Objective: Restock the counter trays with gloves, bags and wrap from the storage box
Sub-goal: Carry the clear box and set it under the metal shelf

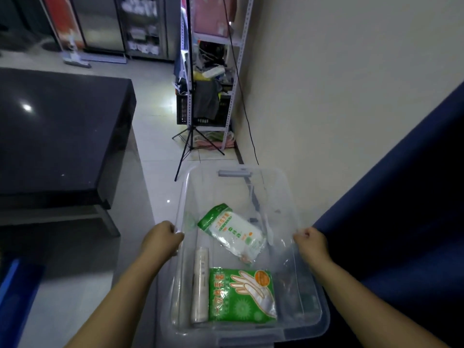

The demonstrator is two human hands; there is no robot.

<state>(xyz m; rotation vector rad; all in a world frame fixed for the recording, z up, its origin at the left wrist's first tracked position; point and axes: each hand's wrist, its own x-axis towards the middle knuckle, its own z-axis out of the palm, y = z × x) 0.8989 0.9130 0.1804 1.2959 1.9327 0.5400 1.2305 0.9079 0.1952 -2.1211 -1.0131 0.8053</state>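
Observation:
A clear plastic storage box (227, 335) hangs in front of me above the floor. My left hand (163, 236) grips its left rim and my right hand (311, 241) grips its right rim. Inside lie a green pack of gloves (241, 296) with a hand printed on it, a white roll of wrap (200, 285) along the left wall, and a green-and-white pack of bags (233, 231) tilted toward the middle.
A dark glossy counter (57, 136) stands at the left. A black tripod (193, 136) and a metal shelf rack (221, 71) with clutter stand ahead by the pale wall. A blue surface (406, 222) rises at the right. Tiled floor runs between.

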